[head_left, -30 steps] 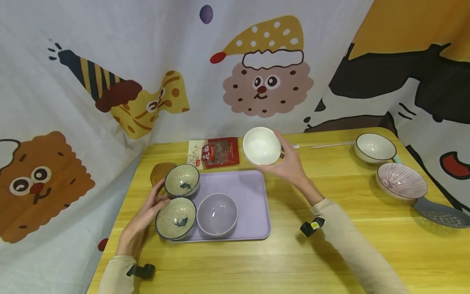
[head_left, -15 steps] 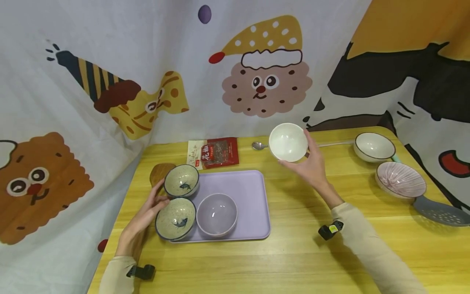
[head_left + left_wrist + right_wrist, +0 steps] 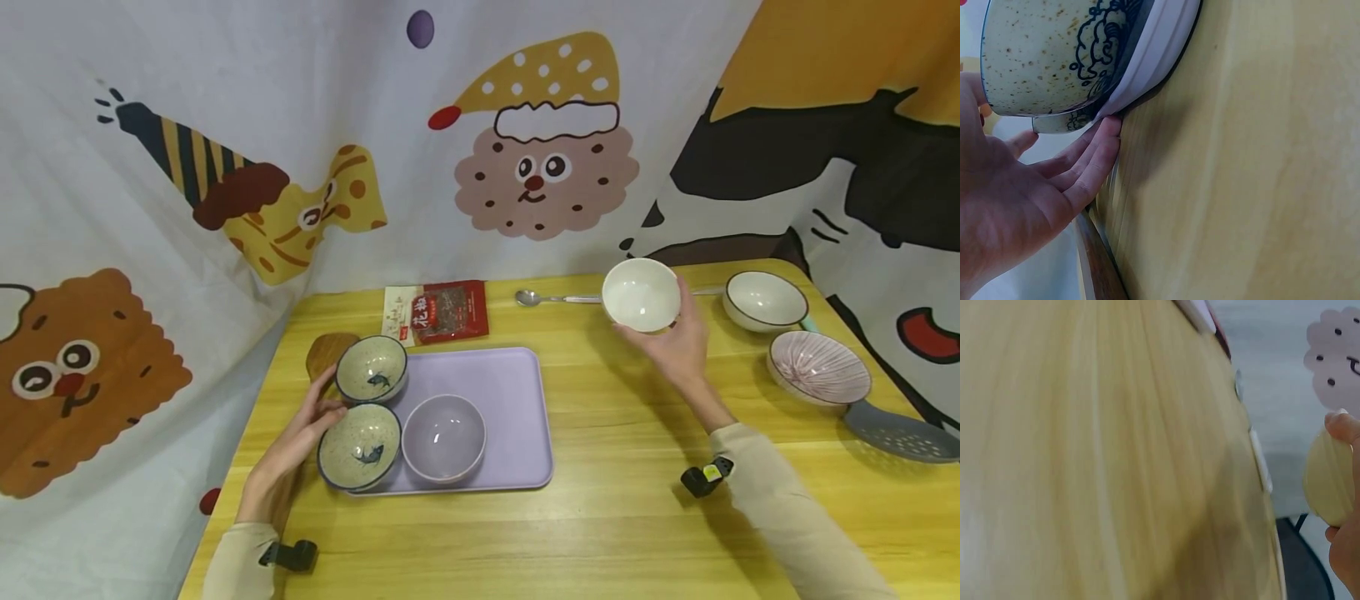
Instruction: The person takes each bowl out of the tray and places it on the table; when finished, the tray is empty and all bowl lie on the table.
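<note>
White ceramic bowl [image 3: 641, 294] hangs above the table's one o'clock corner, cupped by right hand [image 3: 678, 346]; it could slip. Left hand's [image 3: 288, 450] relaxed fingers touch the speckled fish bowl [image 3: 359, 446].

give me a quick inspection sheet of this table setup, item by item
surface: wooden table, pale yellow, no spills seen
job's things: white bowl held above the table; purple tray carries two fish-pattern bowls and a purple bowl
clutter: spice packet, spoon, brown-rimmed bowl, pink ribbed bowl, grey slotted ladle, wooden piece
grippers: right hand grips the white bowl; left hand rests open by the near fish-pattern bowl, fingertips at the tray edge
cables: nothing seen
surroundings: cartoon-print cloth behind and beside the table
</note>
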The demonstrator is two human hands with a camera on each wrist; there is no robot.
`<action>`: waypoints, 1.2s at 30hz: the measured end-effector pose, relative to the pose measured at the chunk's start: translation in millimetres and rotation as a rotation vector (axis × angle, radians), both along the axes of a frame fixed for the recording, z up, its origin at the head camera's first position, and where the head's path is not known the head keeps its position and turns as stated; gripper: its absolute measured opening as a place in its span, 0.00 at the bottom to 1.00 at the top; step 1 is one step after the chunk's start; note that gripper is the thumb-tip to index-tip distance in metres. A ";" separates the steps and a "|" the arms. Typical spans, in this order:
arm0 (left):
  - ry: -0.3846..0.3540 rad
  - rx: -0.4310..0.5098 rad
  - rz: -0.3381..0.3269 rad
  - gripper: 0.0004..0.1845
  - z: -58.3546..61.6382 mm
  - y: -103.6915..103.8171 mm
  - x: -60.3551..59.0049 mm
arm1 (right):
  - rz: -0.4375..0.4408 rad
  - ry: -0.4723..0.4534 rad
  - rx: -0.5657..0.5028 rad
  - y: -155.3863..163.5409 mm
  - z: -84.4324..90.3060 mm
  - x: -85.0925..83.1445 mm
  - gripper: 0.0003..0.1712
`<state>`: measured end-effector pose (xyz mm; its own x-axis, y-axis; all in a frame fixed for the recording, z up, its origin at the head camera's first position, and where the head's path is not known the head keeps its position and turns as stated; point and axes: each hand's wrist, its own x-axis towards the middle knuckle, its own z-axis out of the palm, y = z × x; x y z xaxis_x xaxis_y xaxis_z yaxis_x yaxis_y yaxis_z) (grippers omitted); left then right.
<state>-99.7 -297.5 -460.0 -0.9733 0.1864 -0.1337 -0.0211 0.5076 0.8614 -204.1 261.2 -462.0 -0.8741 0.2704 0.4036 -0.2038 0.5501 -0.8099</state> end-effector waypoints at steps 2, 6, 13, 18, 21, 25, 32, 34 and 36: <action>-0.002 -0.002 0.001 0.39 -0.1 0.0 0.3 | -0.033 -0.018 0.014 6.7 -3.2 -0.3 0.65; -0.004 0.001 0.002 0.39 -0.3 0.0 0.3 | -0.106 -0.079 0.050 18.1 -8.4 -0.2 0.68; 0.002 -0.002 0.000 0.40 -0.7 0.0 -1.2 | -0.209 -0.157 0.052 33.4 -10.7 4.4 0.68; 0.002 0.001 -0.003 0.39 -0.8 -0.7 -1.3 | -0.247 -0.256 0.047 41.9 -11.9 5.5 0.70; 0.000 0.004 0.000 0.39 -0.9 -0.8 -0.9 | -0.255 -0.290 0.040 45.4 -13.3 4.4 0.69; 0.004 0.005 -0.003 0.39 -0.2 -0.3 -1.2 | -0.273 -0.322 0.033 49.3 -15.3 1.6 0.69; 0.013 0.002 -0.009 0.39 0.8 -0.1 -0.1 | -0.232 -0.356 0.063 51.6 -11.3 -3.8 0.69; 0.015 0.003 -0.010 0.39 0.7 -0.1 0.2 | -0.221 -0.349 0.063 51.1 -10.3 -4.3 0.68; 0.013 0.009 -0.011 0.39 0.3 -0.4 0.0 | -0.216 -0.338 0.062 50.4 -10.4 -4.3 0.67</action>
<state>-99.8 -297.8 -459.7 -0.9729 0.1980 -0.1194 -0.0046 0.4997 0.8662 -208.4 311.6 -472.4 -0.8861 0.4467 0.1240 0.1943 0.6007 -0.7755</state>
